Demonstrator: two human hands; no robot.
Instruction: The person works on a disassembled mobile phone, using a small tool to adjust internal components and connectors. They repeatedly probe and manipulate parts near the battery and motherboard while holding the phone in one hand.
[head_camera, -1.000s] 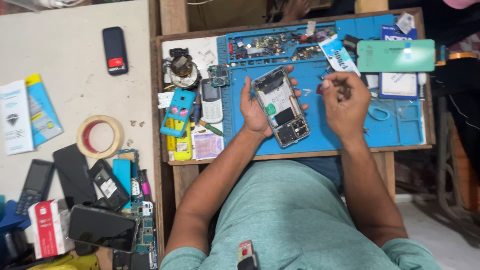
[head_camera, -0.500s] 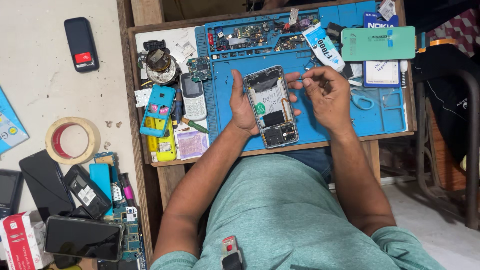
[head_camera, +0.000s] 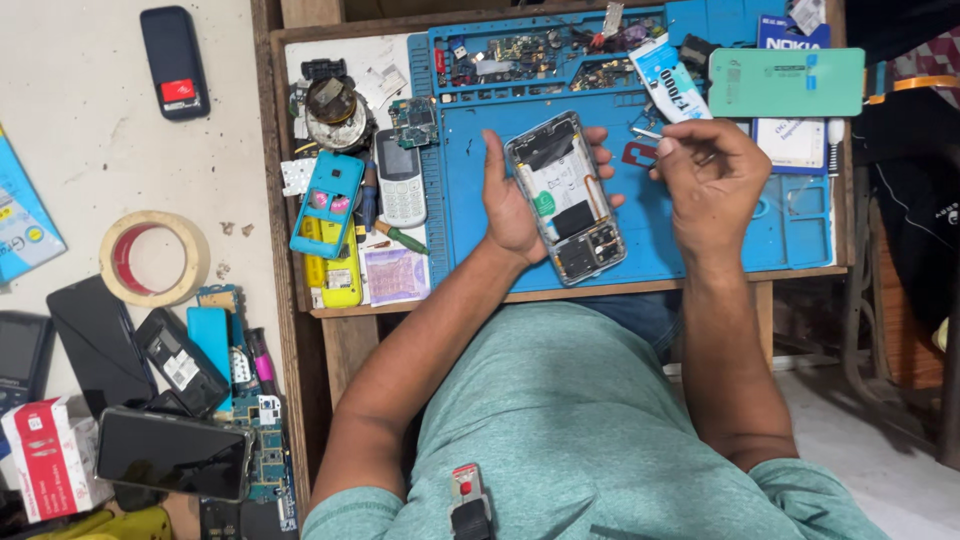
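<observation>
An opened smartphone (head_camera: 566, 197), its back cover off, lies tilted with its insides facing up: white shielding, a black patch, a green dot and dark circuitry at the near end. It sits over the blue mat (head_camera: 700, 240). Thin metal tweezers (head_camera: 648, 133) point toward its upper right.

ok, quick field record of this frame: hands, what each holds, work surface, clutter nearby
left hand: grips opened phone, back cover off, insides showing
right hand: pinches thin metal tool, beside the phone, not touching it
surface: blue mat on wooden table
mat left: keypad phone, cyan phone shell
mat top: green film sheet
floor left: tape roll
</observation>
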